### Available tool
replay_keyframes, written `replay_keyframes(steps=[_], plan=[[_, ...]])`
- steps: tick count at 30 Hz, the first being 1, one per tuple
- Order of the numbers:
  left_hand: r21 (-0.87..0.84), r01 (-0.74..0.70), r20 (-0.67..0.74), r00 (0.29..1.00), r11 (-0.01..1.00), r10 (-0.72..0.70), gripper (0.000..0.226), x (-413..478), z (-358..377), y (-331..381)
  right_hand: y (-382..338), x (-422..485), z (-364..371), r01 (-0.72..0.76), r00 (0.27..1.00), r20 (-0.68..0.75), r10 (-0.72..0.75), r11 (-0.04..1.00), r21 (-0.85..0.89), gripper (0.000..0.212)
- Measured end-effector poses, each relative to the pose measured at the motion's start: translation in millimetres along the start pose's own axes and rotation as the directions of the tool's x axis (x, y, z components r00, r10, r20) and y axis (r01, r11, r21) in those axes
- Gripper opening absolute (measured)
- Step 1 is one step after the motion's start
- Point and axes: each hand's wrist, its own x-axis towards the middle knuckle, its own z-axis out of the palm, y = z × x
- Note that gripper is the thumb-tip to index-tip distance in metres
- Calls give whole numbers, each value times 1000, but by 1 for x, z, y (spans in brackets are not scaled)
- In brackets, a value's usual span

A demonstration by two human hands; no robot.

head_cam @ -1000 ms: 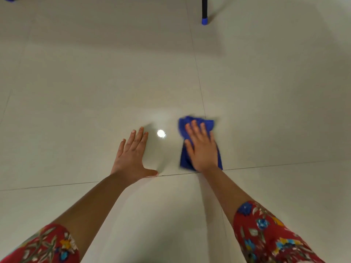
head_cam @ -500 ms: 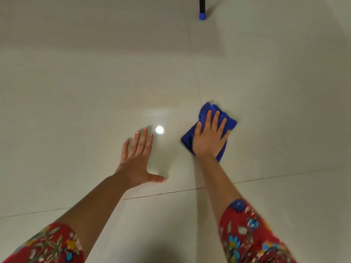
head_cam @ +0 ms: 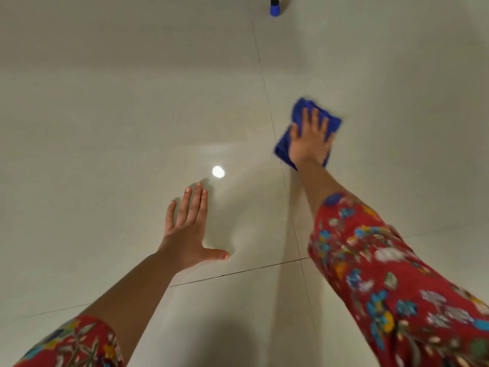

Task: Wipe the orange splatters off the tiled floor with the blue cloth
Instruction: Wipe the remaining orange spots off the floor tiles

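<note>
My right hand [head_cam: 311, 139] presses flat on a folded blue cloth [head_cam: 299, 109] on the pale tiled floor [head_cam: 132, 115], just right of a grout line. The cloth is blurred with motion. My left hand [head_cam: 186, 229] lies flat on the floor nearer me, fingers spread, holding nothing. No orange splatters show on the tiles in this view.
A black furniture leg with a blue cap [head_cam: 275, 7] stands on the floor at the top edge. A bright lamp reflection [head_cam: 218, 171] shines on the tile beyond my left fingertips. Grout lines cross near the lower middle.
My right hand has slid the blue cloth away from me and to the right, across the grout line. My left hand stays planted on the floor.
</note>
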Motion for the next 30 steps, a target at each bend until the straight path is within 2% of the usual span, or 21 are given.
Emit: replay_keyframes(steps=[4, 8, 10, 12, 15, 16, 17, 18, 19, 20, 21, 22, 23, 25, 26, 28, 29, 30], plan=[[-14, 2, 3, 1000, 1000, -2, 145, 1, 0, -1, 56, -62, 5, -254, 966, -33, 255, 967, 30, 55], [-6, -4, 3, 1000, 1000, 4, 144, 1, -1, 0, 37, -50, 3, -329, 944, -31, 330, 944, 41, 56], [5, -2, -6, 1000, 1000, 2, 144, 1, -1, -1, 6, -33, 5, -177, 984, -26, 177, 984, 1, 57], [3, -3, -4, 1000, 1000, 3, 143, 0, -2, 0, -34, -43, 12, 100, 995, -18, -101, 994, -36, 59], [-4, 5, 12, 1000, 1000, -5, 144, -1, -5, 2, -49, -126, 25, 469, 883, 40, -468, 883, -11, 58], [3, 5, 28, 1000, 1000, -5, 144, -1, -6, 2, -32, -161, 25, 528, 845, 79, -528, 849, 20, 57], [7, 6, 32, 999, 1000, -6, 144, -2, -6, 2, -3, -192, 26, 533, 841, 94, -533, 846, 22, 57], [8, 5, 30, 1000, 1000, -5, 144, -1, -7, 2, 30, -216, 26, 477, 876, 85, -475, 879, -4, 58], [4, 4, 31, 1000, 1000, -4, 144, -2, -7, 2, 64, -229, 25, 346, 937, 63, -343, 937, -41, 60], [-2, 3, 31, 1000, 1000, -3, 144, -2, -7, 2, 93, -231, 22, 153, 988, 38, -151, 986, -61, 63], [-7, -4, 29, 1000, 1000, 4, 144, -2, -6, 3, 117, -224, 18, -63, 998, 18, 64, 996, -71, 65], [-9, -4, 23, 1000, 1000, 4, 144, -2, -6, 2, 130, -208, 13, -222, 974, 19, 224, 972, -72, 64], [-13, -3, 18, 1000, 1000, 3, 143, -3, -6, 2, 135, -187, 9, -319, 947, 19, 321, 946, -59, 61], [-14, -8, 9, 1000, 1000, 8, 144, -2, -5, 2, 123, -135, 0, -403, 915, 9, 403, 915, 11, 58], [-13, -9, 2, 1000, 1000, 9, 144, -2, -4, 1, 108, -110, -3, -399, 917, 3, 400, 916, 31, 58], [-13, -11, -4, 1000, 1000, 11, 144, -1, -4, 1, 67, -80, -1, -245, 969, -9, 245, 969, 19, 57], [-10, -12, -4, 1000, 1000, 12, 144, -1, -4, 1, 46, -83, 4, -73, 997, -4, 73, 997, 7, 57], [-4, -12, -10, 1000, 1000, 12, 144, -1, -3, 0, 27, -99, 10, 149, 989, 9, -149, 989, -14, 56]])
